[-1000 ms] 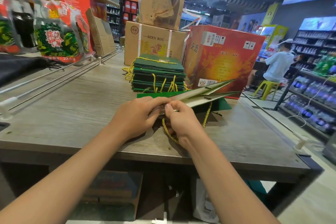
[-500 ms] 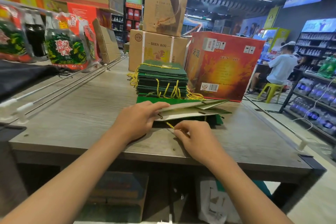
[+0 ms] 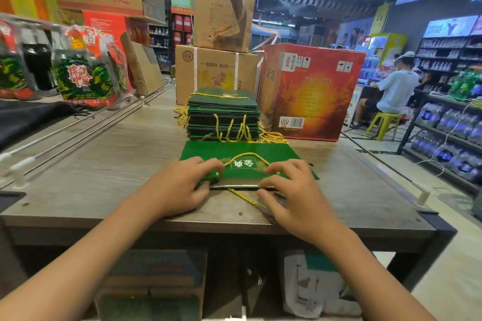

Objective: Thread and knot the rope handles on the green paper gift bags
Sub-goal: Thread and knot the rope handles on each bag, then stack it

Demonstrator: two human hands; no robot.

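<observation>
A green paper gift bag [image 3: 242, 148] lies flat on the wooden table [image 3: 117, 164] right in front of me. A gold rope handle [image 3: 243, 154] arcs across its top face. A second gold rope [image 3: 242, 195] trails out from the bag's near edge toward me. My left hand [image 3: 180, 185] rests on the bag's near left corner, fingers on top and thumb at the edge. My right hand [image 3: 294, 190] presses its spread fingertips on the near right part, thumb beside the trailing rope. Behind the bag stands a stack of green bags [image 3: 224, 114] with gold ropes hanging out.
A red carton [image 3: 313, 91] and brown cardboard boxes [image 3: 216, 70] stand behind the stack. Packaged goods [image 3: 83, 73] line the left side beyond metal rails. A person [image 3: 393, 88] sits on a yellow stool [image 3: 383, 122] at the right, by shelves of bottles.
The bag, held partly open with its mouth toward the right before, now lies flat with its printed face up. Both hands moved from the rope at its mouth onto its near edge.
</observation>
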